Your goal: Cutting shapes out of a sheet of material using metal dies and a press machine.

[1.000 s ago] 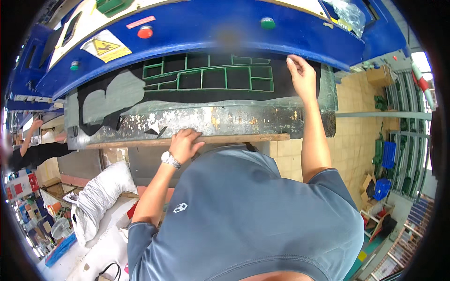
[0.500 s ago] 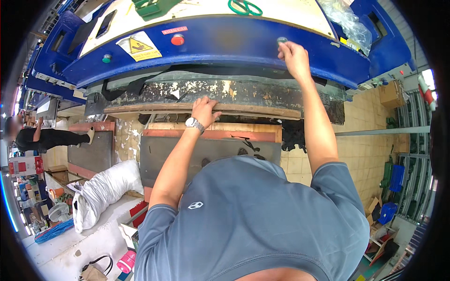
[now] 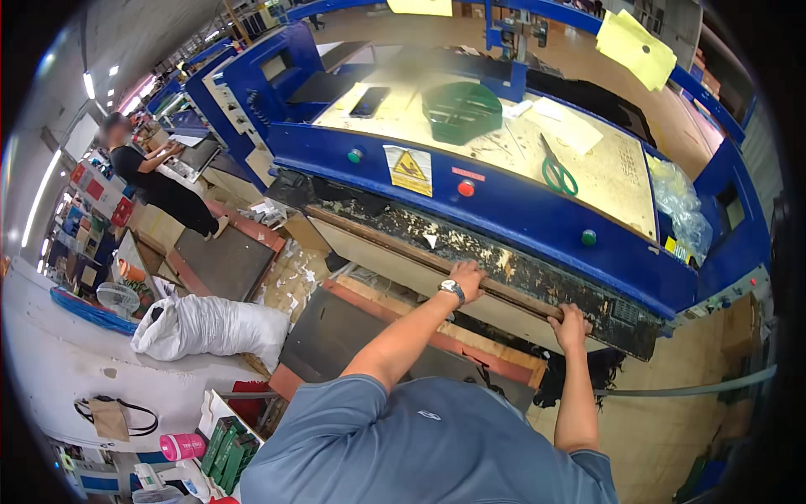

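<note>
Lying at far left, a white sack (image 3: 222, 328) is seen; rightward, a wooden rail (image 3: 515, 297) is set along the front of a flaking dark surface (image 3: 529, 273). The rail is touched by the bent fingers of the left hand (image 3: 468, 281), then the right hand (image 3: 571, 326), below a green button (image 3: 589, 238); whether either grip is pinching cannot be told.

A wrinkled white sack (image 3: 222, 328) (plump) lies near a fan (image 3: 117, 298).
</note>
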Demonstrator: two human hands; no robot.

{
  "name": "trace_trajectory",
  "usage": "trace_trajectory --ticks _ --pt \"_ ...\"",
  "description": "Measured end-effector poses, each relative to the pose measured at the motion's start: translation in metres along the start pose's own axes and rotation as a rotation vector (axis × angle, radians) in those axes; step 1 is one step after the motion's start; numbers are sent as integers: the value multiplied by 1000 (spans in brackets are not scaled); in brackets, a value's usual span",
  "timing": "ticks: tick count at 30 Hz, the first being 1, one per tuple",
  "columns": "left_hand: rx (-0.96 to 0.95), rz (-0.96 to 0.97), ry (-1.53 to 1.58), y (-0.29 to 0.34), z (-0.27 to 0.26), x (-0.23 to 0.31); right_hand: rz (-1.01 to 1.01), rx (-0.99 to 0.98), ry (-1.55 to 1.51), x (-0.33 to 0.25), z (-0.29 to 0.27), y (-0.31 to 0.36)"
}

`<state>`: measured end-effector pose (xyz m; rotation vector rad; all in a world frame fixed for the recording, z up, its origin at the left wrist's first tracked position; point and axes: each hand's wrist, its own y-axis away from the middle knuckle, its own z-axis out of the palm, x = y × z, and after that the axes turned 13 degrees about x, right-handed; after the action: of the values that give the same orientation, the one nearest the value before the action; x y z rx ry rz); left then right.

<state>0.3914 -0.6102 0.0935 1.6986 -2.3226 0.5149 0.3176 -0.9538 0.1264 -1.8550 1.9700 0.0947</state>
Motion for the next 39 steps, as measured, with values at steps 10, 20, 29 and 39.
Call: trace_trajectory --ticks 10,20,29,39 --pt "-90 -41 -49 -16 1 1 51 40 -36 -4 13 -13" --pt "-27 -7 -35 33 9 5 -33 -85 -37 3 4 19" --pt "108 -160 536 92 -38 -56 -381 101 -198 -54 13 -8" --pt "517 -487 468 76 -92 -146 -865 -94 -246 -45 80 12"
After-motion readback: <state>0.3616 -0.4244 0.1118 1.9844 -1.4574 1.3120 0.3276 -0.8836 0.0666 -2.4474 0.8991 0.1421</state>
